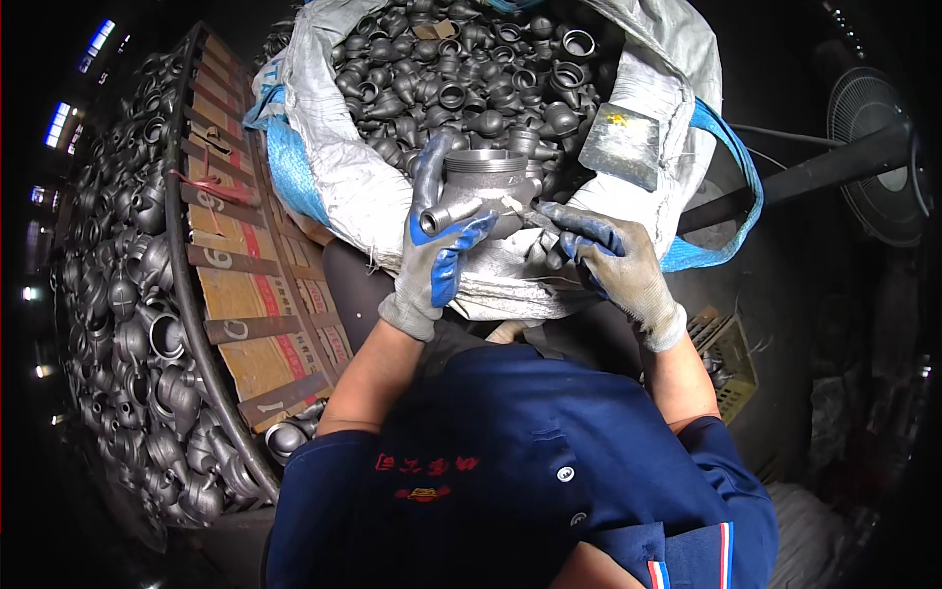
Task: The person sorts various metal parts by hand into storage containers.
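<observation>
My left hand [429, 257], in a grey glove with blue-coated fingers, grips a dark grey metal pipe fitting [488, 187] with a wide threaded mouth on top and a short side outlet. My right hand [610, 257], gloved the same way, is closed around a thin, pale tool [530, 213] whose kind I cannot make out. Its tip reaches the fitting's right side. Both hands are over the near rim of a white woven bulk bag [358, 187], which holds many similar metal castings [481, 93].
A grey rectangular plate [620, 147] rests on the bag's right rim, near a blue strap loop [748, 187]. At left, a metal-framed crate [231, 339] with cardboard lining borders heaped castings [128, 294]. A yellowish crate [734, 368] and a fan [878, 157] stand at right.
</observation>
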`<state>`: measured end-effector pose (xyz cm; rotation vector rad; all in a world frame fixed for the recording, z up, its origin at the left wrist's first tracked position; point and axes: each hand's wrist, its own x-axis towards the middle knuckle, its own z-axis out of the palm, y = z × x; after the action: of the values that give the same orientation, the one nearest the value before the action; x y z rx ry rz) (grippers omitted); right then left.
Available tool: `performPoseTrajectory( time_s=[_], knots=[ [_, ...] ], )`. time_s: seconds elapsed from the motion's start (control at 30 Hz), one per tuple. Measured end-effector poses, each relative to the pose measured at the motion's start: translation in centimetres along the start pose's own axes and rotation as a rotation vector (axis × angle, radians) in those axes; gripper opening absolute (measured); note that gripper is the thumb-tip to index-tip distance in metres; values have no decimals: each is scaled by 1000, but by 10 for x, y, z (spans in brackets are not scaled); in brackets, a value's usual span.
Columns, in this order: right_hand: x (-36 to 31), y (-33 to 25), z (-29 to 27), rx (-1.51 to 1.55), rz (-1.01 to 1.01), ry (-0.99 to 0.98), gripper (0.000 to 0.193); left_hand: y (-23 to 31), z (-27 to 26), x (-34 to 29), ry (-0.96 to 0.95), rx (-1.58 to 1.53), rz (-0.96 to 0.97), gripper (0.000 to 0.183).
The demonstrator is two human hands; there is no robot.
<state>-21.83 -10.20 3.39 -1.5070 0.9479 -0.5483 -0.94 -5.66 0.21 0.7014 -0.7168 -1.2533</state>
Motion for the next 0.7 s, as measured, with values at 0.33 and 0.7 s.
performPoseTrajectory(
  time_s=[0.33,0.7],
  knots=[
    [-9,2,7,-692,-388,175,32,-5,-2,2,50,80,-14,82],
    [23,-6,22,-338,-277,361,68,0,18,-6,-32,-34,-47,83]
  ],
)
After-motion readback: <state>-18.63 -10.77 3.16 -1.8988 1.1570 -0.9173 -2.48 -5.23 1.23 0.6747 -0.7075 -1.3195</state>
